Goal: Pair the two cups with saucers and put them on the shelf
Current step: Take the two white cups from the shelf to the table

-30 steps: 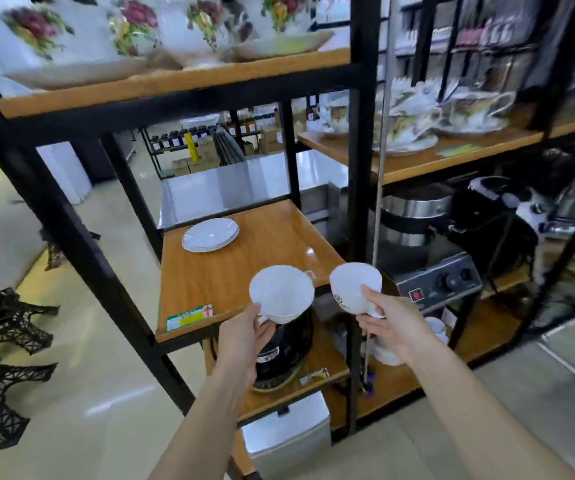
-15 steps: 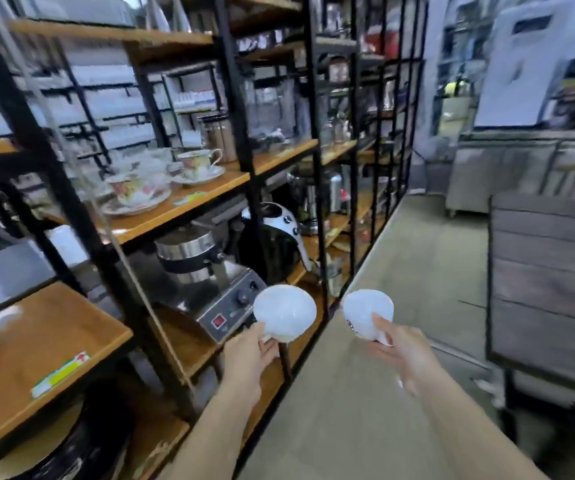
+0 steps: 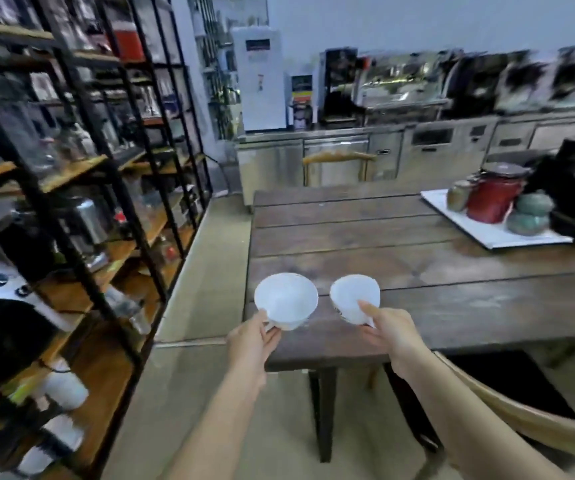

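**White cups held over the near end of the wooden surface**

White china fills both your hands. Left of the surface [image 3: 417, 271] stands the black-framed shelf [image 3: 81, 202]. Your left hand [image 3: 251, 344] pinches the left cup [image 3: 286, 301] by its handle above the surface's near corner; just right, your right hand [image 3: 391, 332] grips the right cup [image 3: 353, 297].

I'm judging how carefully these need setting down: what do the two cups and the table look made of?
Left cup and right cup: probably glazed ceramic or porcelain; plain white, smooth, thin-rimmed, with a soft sheen. Plastic can't be ruled out by look alone. Table: dark stained wood planks; visible grain, seams between boards and worn pale patches, with a dull finish. Each cup is held in one hand, left hand and right hand.
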